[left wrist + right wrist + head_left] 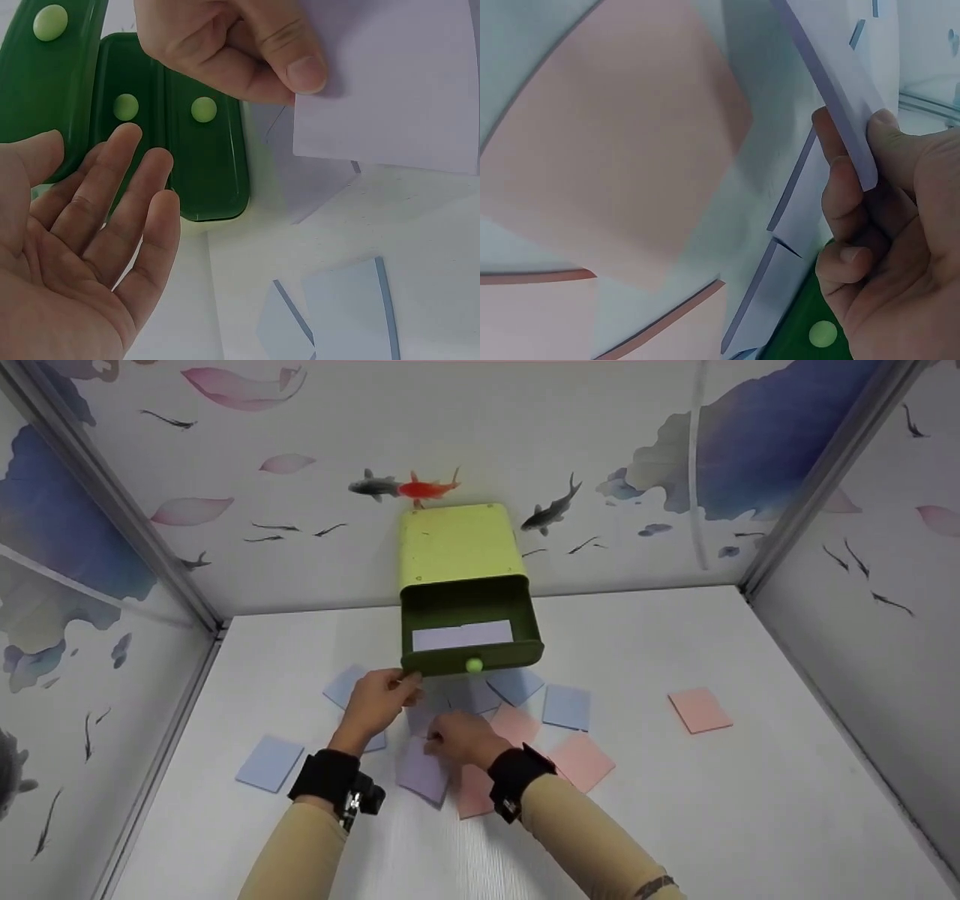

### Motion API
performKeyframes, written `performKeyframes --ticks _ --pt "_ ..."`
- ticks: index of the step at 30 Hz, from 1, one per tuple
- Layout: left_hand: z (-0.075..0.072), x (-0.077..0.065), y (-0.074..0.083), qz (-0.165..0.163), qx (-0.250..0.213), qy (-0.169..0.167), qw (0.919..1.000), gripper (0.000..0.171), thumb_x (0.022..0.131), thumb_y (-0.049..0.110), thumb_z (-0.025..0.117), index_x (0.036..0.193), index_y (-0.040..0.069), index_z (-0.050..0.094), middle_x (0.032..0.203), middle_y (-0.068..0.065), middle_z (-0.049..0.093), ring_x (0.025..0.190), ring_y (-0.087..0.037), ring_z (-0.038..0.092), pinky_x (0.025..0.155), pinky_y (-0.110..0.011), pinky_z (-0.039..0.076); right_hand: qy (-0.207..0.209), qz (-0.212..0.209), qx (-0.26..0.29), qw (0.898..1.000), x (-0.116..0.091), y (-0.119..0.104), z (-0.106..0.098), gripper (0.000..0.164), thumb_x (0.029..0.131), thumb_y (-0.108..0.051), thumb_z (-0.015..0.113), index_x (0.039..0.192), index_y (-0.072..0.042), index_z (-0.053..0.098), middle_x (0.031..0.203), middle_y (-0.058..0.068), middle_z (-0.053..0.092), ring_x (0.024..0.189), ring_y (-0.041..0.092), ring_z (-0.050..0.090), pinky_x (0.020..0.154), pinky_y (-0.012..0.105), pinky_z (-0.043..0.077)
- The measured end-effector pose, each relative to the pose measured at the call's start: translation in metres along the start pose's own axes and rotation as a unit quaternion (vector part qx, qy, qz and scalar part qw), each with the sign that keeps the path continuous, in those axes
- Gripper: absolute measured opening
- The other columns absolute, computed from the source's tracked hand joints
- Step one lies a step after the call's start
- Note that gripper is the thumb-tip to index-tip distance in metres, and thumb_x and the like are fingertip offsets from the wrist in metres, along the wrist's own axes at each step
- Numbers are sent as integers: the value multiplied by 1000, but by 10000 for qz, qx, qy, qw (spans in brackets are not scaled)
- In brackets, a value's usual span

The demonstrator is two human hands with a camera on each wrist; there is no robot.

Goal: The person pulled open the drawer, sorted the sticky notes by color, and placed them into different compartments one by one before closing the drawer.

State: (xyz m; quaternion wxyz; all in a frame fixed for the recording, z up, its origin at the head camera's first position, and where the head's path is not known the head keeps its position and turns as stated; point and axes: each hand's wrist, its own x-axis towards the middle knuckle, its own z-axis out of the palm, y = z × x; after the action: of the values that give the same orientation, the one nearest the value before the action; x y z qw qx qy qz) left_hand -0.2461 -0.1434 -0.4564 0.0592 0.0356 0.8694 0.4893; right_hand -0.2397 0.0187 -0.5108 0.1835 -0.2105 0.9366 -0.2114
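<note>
My right hand (465,739) pinches a purple sticky-note pad (421,772) by one corner, between thumb and fingers, over the table. The right wrist view shows that pad (832,90) tilted and edge-on. Beside the lower left corner of a pulled-out green drawer (442,663) is my left hand (375,701). In the left wrist view its fingers (139,217) are spread and loosely bent, the thumb overlapping the drawer front, nothing between them. Two purple pads (461,636) lie side by side inside the drawer. More purple pads (469,695) lie below the drawer front.
The green drawer cabinet (461,544) stands against the back wall; its lower drawers (206,150) are pushed in. Blue pads (270,763) lie left and centre, pink pads (581,761) centre and right, one pink pad (700,710) far off right. Patterned panels enclose the white table (750,810).
</note>
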Motion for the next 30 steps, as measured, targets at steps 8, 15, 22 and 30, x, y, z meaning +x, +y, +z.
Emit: performKeyframes --ticks 8,15,22,30 --pt "0 0 0 -53 -37 -11 10000 34 100 33 53 112 5 70 98 -11 75 95 -24 71 91 -44 52 97 -107 692 9975 -4 15 -12 18 96 -24 61 86 -12 71 68 -6 53 64 10 49 59 24 41" --pt "1 2 0 -65 -62 69 9999 34 100 31 55 111 4 71 96 -12 75 93 -24 72 90 -44 53 281 108 1072 9938 -6 36 -21 24 95 -25 61 74 -14 64 60 -6 45 59 11 48 55 25 39" --pt "2 2 1 -128 -86 48 9999 34 99 32 55 112 5 71 97 -10 75 93 -23 72 91 -44 53 521 -45 792 9955 -9 57 -31 23 95 -22 61 77 -10 67 65 -4 51 65 12 46 61 28 40" --pt "2 2 0 -63 -23 70 10000 33 99 31 55 112 4 71 97 -11 75 93 -24 72 91 -44 53 698 -117 1027 9922 -17 76 -42 24 94 -21 64 78 -3 68 63 -4 52 61 11 43 59 26 39"
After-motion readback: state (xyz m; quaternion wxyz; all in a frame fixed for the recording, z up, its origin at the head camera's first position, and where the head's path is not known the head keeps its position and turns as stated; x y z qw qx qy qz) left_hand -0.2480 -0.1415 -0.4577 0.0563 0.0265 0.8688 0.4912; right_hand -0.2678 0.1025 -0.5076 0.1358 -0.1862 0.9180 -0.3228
